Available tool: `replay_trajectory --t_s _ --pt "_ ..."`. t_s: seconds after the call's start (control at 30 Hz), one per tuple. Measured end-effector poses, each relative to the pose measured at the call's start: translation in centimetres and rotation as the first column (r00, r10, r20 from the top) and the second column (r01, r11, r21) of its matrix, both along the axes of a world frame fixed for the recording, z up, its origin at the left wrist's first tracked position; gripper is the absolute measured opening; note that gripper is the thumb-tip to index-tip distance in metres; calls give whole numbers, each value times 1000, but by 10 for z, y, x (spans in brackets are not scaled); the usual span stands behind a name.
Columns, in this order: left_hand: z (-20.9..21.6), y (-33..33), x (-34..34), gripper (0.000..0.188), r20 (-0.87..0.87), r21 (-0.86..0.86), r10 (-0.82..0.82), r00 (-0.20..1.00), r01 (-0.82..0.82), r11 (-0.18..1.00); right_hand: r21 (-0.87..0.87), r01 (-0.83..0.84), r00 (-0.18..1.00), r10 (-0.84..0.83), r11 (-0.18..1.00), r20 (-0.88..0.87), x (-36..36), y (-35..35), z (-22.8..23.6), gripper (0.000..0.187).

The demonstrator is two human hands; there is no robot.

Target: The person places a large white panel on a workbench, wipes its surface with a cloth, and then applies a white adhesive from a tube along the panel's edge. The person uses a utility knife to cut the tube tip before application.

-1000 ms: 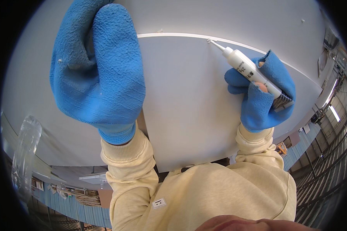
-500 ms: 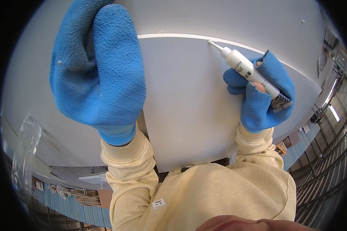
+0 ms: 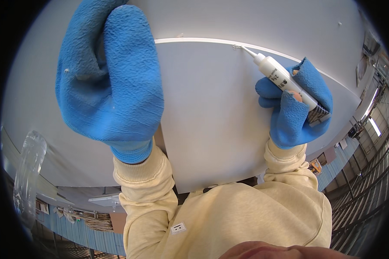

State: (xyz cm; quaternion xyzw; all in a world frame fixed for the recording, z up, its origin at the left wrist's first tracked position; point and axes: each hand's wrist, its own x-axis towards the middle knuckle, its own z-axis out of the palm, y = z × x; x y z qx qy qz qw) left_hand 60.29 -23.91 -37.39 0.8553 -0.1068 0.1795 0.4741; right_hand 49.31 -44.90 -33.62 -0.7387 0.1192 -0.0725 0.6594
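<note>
My right hand (image 3: 304, 108), in a blue work glove with torn fingertips, is wrapped round a white glue bottle (image 3: 282, 74). The bottle's thin tapered nozzle (image 3: 248, 52) points up and left, its tip at the white edge strip (image 3: 194, 40) of a pale grey panel (image 3: 212, 112). A small rough smear (image 3: 236, 46) lies by the strip just left of the tip. Large and near the camera, my gloved left hand (image 3: 112, 77) is closed over the panel's left side. Its fingertips run to the top of the picture, and anything in them is hidden.
A wide grey surface (image 3: 263, 19) stretches beyond the strip. At the far left stands a clear plastic bottle (image 3: 28, 172). Blue slatted decking (image 3: 88, 235) and a stack of brown sheets (image 3: 100, 222) show at the lower left; shelving and roof beams curve along the right rim.
My right hand has shifted slightly right with the glue bottle, so the nozzle tip has slid along the strip and uncovered the smear. My left hand stays put.
</note>
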Motion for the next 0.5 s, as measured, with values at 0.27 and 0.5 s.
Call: replay_trajectory --t_s 0.27,0.5 --pt "6 14 3 32 -32 -107 -171 985 167 980 -111 102 993 -107 989 -41 5 12 7 44" --pt "-2 -4 0 26 -25 -362 -24 999 14 932 -283 14 946 80 959 315 15 0 -5 24"
